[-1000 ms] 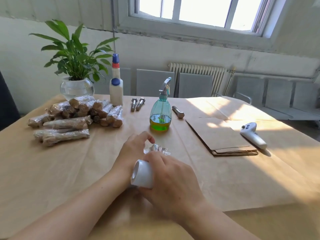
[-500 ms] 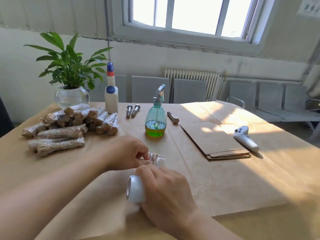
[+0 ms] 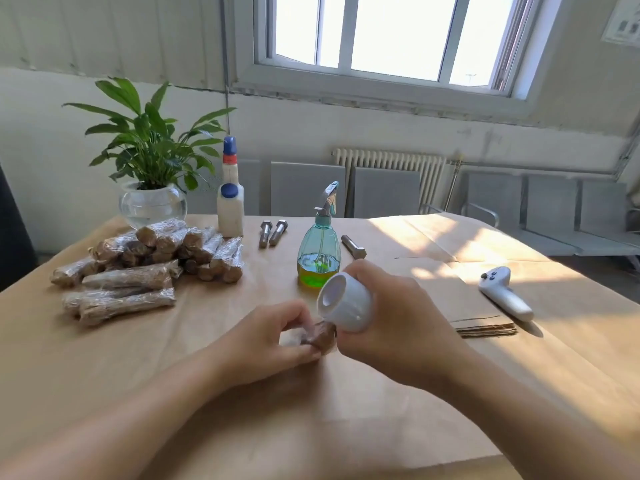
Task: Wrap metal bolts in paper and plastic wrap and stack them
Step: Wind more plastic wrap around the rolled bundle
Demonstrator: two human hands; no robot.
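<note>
A: While the head camera looks down at a paper-covered table (image 3: 104, 368), what do the hands hold?

B: The left hand (image 3: 266, 341) pinches a paper-wrapped bolt (image 3: 320, 336) low over the table, fingers curled round it. The right hand (image 3: 394, 323) grips a white wrap roll (image 3: 346, 301), touching the bolt's end.

A: Finished ones?

B: Wrapped bolts (image 3: 145, 261) lie stacked far left; bare bolts (image 3: 273, 233) lie beyond a spray bottle (image 3: 318, 252).
</note>
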